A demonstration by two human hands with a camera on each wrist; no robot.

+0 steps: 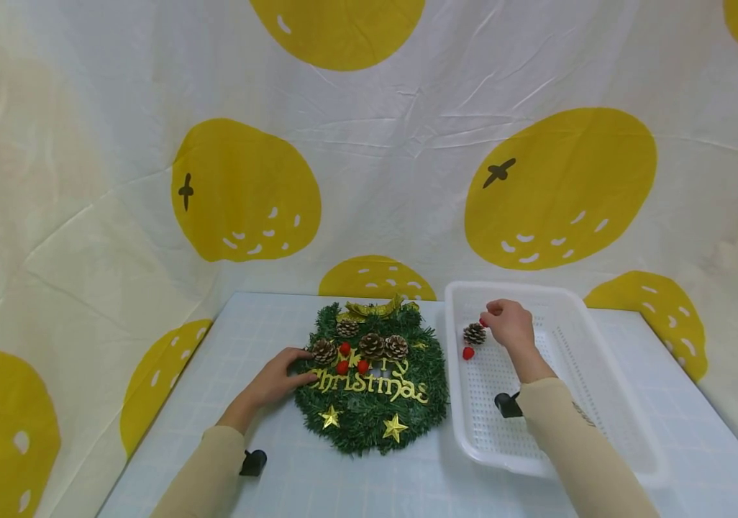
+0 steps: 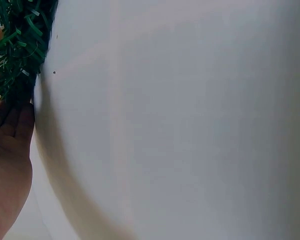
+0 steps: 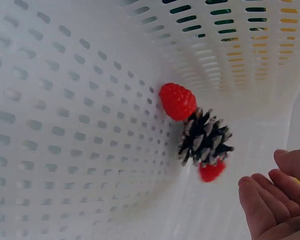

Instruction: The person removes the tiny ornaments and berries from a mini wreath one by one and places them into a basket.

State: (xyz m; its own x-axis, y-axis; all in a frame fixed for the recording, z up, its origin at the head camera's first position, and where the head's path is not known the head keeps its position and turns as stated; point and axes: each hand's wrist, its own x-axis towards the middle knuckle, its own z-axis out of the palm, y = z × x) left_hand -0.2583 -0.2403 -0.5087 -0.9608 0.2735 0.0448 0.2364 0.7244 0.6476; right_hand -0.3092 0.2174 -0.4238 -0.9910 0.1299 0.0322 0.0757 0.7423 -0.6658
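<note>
And here's the wreath (image 1: 369, 411), lying on the table (image 1: 349, 482), its gold lettering across the middle, two gold stars (image 1: 394, 428) below and four pine cones (image 1: 371, 346) above! On its left edge, the left hand (image 1: 276, 379) has fingers against the greenery; whether it grips, I cannot tell. Over to the wreath's right, the white basket (image 1: 497, 460), and the right hand (image 1: 510, 324) is inside: fingers loose, a gap between thumb and fingertips, nothing pinched. Just beside those fingertips is a red berry (image 3: 211, 171), partly behind a loose pine cone (image 3: 205, 138) near the basket wall closest to the wreath. A second berry (image 3: 178, 102) touches that cone. Behind the wreath hangs fruit-printed cloth (image 1: 395, 180).
</note>
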